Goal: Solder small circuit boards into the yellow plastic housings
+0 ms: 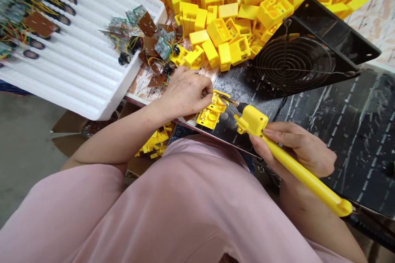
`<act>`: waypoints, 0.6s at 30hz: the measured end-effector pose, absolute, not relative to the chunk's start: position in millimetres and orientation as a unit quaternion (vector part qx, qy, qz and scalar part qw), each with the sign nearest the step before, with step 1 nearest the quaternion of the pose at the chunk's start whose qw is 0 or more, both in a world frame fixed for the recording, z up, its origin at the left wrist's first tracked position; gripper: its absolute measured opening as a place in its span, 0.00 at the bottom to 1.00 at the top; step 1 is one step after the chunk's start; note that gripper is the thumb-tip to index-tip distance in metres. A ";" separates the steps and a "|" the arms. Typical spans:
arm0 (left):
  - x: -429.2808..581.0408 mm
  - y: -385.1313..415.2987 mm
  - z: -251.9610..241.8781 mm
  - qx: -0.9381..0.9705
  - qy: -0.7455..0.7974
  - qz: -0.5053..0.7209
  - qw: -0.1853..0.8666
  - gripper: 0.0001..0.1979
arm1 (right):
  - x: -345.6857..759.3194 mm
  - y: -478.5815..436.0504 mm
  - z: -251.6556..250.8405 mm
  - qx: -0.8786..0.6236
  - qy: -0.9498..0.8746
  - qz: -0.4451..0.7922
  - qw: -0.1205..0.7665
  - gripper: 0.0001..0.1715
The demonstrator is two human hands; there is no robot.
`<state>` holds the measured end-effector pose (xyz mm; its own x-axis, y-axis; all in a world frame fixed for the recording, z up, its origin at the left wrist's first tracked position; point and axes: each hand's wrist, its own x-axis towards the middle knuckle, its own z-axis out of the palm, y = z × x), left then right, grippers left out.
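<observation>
There are one bare left hand [189,90], one bare right hand [298,148], one yellow soldering iron [291,161], two small yellow plastic casing parts [209,118], one square black fan [285,68], one white ribbed foam tray [80,61], and uncountably many piled yellow plastic boxes [228,11].

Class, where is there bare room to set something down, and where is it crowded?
Bare: black mat bordered by the fan and right hand; white tray between its circuit-board clusters. Crowded: beyond the left hand, with yellow casings.

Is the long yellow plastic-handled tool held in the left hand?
No, the right hand grips the long yellow plastic-handled tool.
</observation>
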<state>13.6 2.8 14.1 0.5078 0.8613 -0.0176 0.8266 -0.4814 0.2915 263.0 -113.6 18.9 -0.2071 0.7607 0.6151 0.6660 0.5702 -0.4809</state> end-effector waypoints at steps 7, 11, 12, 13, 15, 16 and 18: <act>15.3 3.4 15.7 0.863 0.482 0.070 0.131 0.11 | 267.3 -110.0 32.9 -0.431 -0.816 0.075 0.378 0.10; 16.0 3.5 17.1 0.861 0.482 0.073 0.143 0.10 | 276.0 -116.0 30.6 -0.475 -0.778 0.080 0.403 0.05; 16.1 3.7 17.2 0.861 0.482 0.072 0.144 0.10 | 276.8 -117.1 30.1 -0.474 -0.775 0.080 0.410 0.07; 16.3 4.1 17.1 0.861 0.482 0.072 0.144 0.10 | 276.8 -117.8 30.1 -0.471 -0.775 0.082 0.413 0.10; 16.9 4.9 16.2 0.863 0.480 0.072 0.143 0.10 | 275.0 -118.2 30.5 -0.468 -0.779 0.090 0.407 0.14; 17.3 5.2 15.4 0.863 0.479 0.071 0.142 0.10 | 273.5 -118.1 30.2 -0.473 -0.778 0.090 0.404 0.14; 18.4 5.1 13.6 0.865 0.478 0.066 0.138 0.10 | 270.7 -118.2 26.8 -0.485 -0.768 0.086 0.409 0.15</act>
<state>18.4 5.1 13.6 0.5333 0.8457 -0.0173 0.8093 -0.5042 0.3014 270.7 -118.2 26.8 -0.1954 0.8154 0.5449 0.6749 0.5149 -0.5285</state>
